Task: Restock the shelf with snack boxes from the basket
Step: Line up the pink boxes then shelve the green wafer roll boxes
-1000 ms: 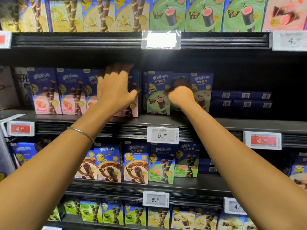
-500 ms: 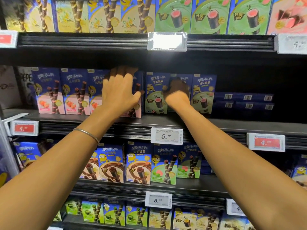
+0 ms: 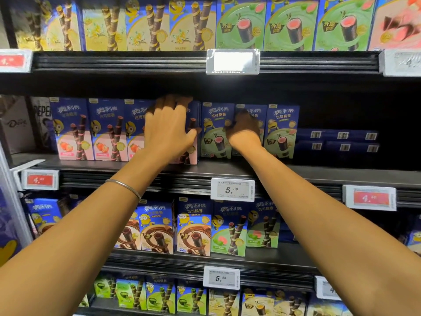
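Reaching up to the middle shelf (image 3: 319, 174) with both arms. Pressing the left hand (image 3: 168, 131), fingers spread, flat against the front of an upright pink snack box (image 3: 193, 156), fingertips reaching its top edge. Curling the right hand (image 3: 245, 131) round a green snack box (image 3: 254, 111) standing nearby.

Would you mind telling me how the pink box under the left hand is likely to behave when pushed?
The pink box looks like stiff cardboard, so it should probably slide, not buckle. Tall and narrow, it may tip if pushed high, where the left hand rests.
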### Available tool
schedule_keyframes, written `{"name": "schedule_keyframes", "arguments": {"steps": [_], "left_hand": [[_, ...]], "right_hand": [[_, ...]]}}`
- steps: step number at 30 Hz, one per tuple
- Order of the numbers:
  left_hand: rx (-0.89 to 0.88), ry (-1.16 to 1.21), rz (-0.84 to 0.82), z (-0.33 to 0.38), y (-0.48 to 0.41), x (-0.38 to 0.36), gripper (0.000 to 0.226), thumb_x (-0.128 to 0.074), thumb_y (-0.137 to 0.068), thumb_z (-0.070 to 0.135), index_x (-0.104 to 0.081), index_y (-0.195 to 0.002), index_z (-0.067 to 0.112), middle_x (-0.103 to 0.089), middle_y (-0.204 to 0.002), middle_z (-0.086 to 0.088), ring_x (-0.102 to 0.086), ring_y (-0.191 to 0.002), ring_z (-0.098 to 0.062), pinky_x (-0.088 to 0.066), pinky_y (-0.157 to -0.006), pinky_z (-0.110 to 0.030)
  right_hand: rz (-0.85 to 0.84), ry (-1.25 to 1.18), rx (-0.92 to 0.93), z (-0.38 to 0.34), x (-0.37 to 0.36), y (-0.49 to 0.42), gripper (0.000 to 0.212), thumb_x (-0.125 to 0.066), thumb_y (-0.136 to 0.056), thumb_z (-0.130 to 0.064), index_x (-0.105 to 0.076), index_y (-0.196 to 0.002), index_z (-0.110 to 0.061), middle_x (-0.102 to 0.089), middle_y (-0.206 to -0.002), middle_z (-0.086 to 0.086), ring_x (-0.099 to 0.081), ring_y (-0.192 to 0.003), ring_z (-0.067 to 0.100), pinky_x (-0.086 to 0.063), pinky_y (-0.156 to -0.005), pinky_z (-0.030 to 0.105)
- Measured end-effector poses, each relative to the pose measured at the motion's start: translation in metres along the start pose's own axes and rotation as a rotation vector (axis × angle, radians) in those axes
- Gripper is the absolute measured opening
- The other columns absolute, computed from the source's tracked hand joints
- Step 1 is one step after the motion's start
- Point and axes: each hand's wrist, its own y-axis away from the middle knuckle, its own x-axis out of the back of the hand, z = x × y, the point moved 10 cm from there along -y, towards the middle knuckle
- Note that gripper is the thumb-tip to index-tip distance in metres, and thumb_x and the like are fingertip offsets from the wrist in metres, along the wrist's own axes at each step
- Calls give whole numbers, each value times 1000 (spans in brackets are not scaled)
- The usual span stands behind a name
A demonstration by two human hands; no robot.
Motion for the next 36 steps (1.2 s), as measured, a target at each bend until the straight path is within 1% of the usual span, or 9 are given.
{"name": "schedule_keyframes", "arguments": {"steps": [5,9,14,17,21,23,27,31,36], "left_hand": [[-9,1,9,-1,-2,-2,49,-73,-96,46,-61,-130,12,-66,-119,-15,-61,-114,-38,-46,-98,-51],[-2,-20,12,-2,-2,-2,48,-73,-97,47,-62,-123,8,-66,-114,-18,-61,-110,-40,-46,-96,-52],[-1,42,16,-1,-1,2,57,-74,-96,44,-56,-140,11,-63,-131,-19,-57,-122,-41,-45,-102,-53],[19,111,76,1,2,11,58,-73,-96,39,-54,-141,8,-62,-130,-22,-56,-121,-43,-45,-100,-53],[47,225,192,2,11,27,51,-72,-96,37,-55,-131,4,-59,-125,-21,-52,-120,-42,-42,-97,-50],[34,356,235,3,20,34,53,-72,-95,35,-56,-137,5,-57,-131,-19,-50,-125,-38,-41,-100,-44],[78,820,229,-1,46,40,50,-72,-99,23,-56,-144,6,-60,-140,-11,-56,-132,-20,-46,-109,-28],[222,1276,157,-2,94,33,34,-70,-100,17,-61,-133,11,-69,-125,-10,-68,-116,-12,-57,-103,-35],[475,1652,-138,28,208,-11,33,-66,-92,42,-65,-122,30,-78,-118,-5,-77,-106,-25,-60,-75,-27]], "right_hand": [[-13,-28,3,1,1,2,30,-61,-100,-28,-58,-119,-6,-65,-120,17,-63,-112,35,-42,-76,30],[-30,-57,-14,5,5,3,41,-66,-95,-36,-55,-122,-7,-65,-120,15,-63,-112,35,-47,-81,33],[-23,-215,-67,19,22,5,33,-76,-89,-33,-57,-106,-12,-65,-96,0,-61,-95,25,-45,-78,27],[-37,-366,-124,33,26,15,23,-69,-92,-27,-63,-105,-8,-66,-105,12,-64,-103,32,-56,-90,39],[-99,-539,-221,39,30,31,17,-68,-90,-24,-60,-90,-9,-62,-94,14,-62,-92,30,-54,-97,58],[-96,-596,-229,37,38,39,17,-65,-90,-17,-57,-101,-6,-65,-107,20,-66,-104,34,-54,-96,59],[-137,-738,-220,26,56,70,48,-69,-96,-26,-48,-133,-5,-58,-136,11,-63,-121,29,-58,-96,47],[-125,-839,-178,23,87,133,18,-64,-99,-32,-67,-111,-20,-72,-120,5,-71,-110,16,-62,-87,38],[-121,-836,-296,75,92,237,32,-60,-93,-39,-66,-117,-17,-75,-118,5,-73,-108,20,-61,-88,41]]}}
